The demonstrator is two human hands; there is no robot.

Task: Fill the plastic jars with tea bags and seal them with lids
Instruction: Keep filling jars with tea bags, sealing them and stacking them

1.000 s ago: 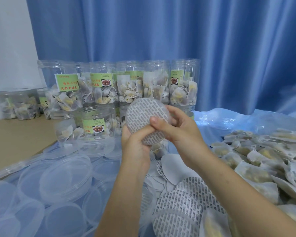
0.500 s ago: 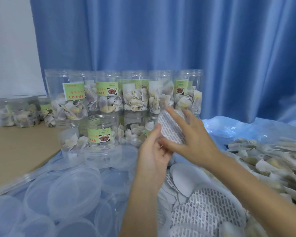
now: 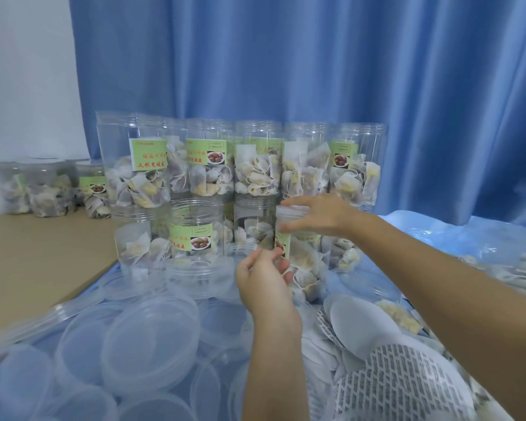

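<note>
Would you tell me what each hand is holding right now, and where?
The right hand grips a jar around its top; whether the left hand holds anything cannot be told.

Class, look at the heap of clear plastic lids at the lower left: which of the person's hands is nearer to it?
Left. The left hand hovers just right of the heap of lids, above its far edge. The right hand is farther right and farther back, on top of a jar.

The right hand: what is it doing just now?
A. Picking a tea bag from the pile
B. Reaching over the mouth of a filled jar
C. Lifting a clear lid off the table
B: the right hand lies across the top of a jar filled with tea bags.
</note>
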